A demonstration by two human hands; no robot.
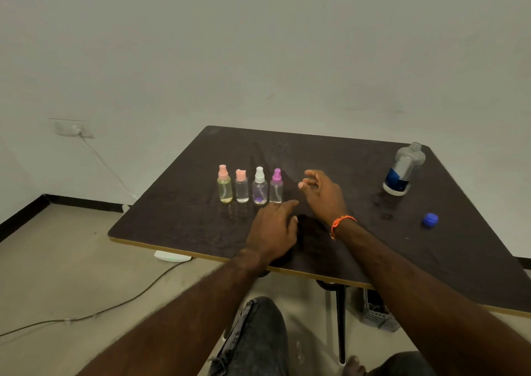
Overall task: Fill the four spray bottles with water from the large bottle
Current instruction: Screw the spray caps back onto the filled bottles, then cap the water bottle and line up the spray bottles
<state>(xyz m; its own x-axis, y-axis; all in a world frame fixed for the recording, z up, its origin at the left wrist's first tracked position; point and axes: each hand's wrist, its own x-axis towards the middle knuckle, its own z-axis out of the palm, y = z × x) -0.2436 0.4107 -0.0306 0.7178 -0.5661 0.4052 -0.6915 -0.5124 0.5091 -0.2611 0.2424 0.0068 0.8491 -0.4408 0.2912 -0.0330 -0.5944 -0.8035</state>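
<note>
Several small spray bottles stand in a row on the dark table (359, 246): a pink-topped one with yellowish liquid (224, 185), a pink-capped clear one (241, 186), a white-topped one (259, 186) and a purple-topped one (276, 186). All have their tops on and hold liquid. The large clear bottle (403, 170) with a blue label stands uncapped at the far right; its blue cap (430, 220) lies on the table nearer me. My left hand (273, 229) rests flat just in front of the purple bottle. My right hand (323, 193) hovers to the right of the row, fingers loosely spread, holding nothing.
Wet patches shine on the tabletop around the bottles and near the large bottle. A cable runs from a wall socket (73, 130) across the floor at left. A grey basket (377, 315) sits under the table. My knees are below the near edge.
</note>
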